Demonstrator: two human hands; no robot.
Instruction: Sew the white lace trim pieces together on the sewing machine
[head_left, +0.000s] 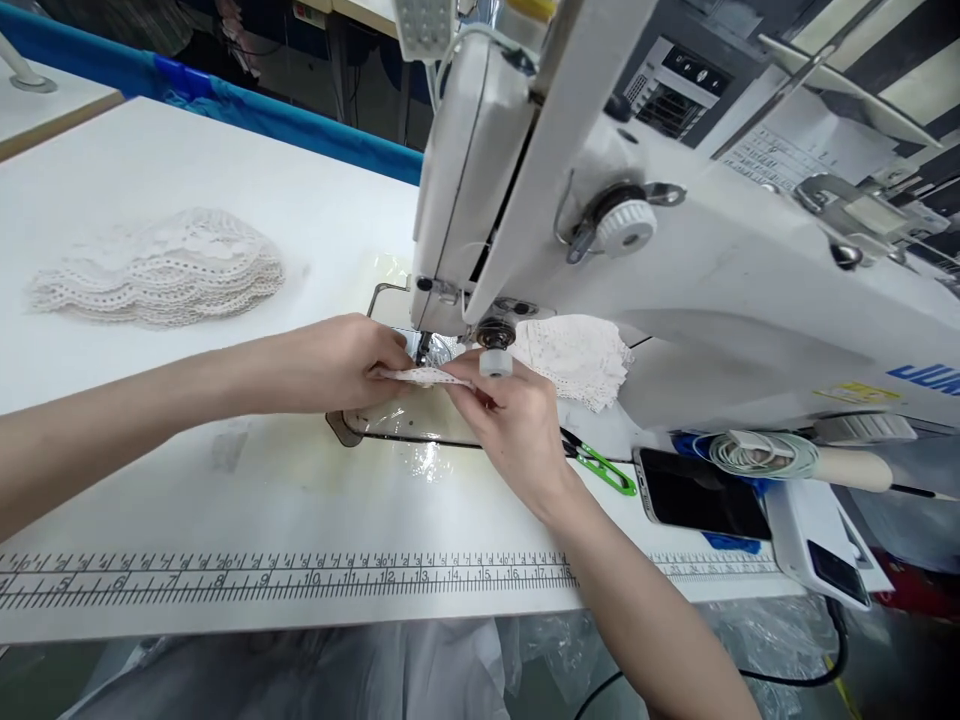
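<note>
A small piece of white eyelet fabric [426, 376] is stretched between my two hands, just in front of the sewing machine's presser foot [424, 346]. My left hand [360, 362] pinches its left end, with the fingers curled under. The right end is gripped between thumb and fingers of my right hand [514, 410]. Both hands are over the metal needle plate [405, 425] of the white sewing machine [720, 290]. Behind my right hand, under the machine arm, lies a stack of white eyelet pieces [581, 355].
A larger pile of scalloped white eyelet pieces [161, 270] lies on the table at left. Green-handled thread snips [606, 470], a black phone [705, 492], a coiled cable [761, 455] and a white device [814, 540] sit at right. A printed ruler [315, 582] runs along the front edge.
</note>
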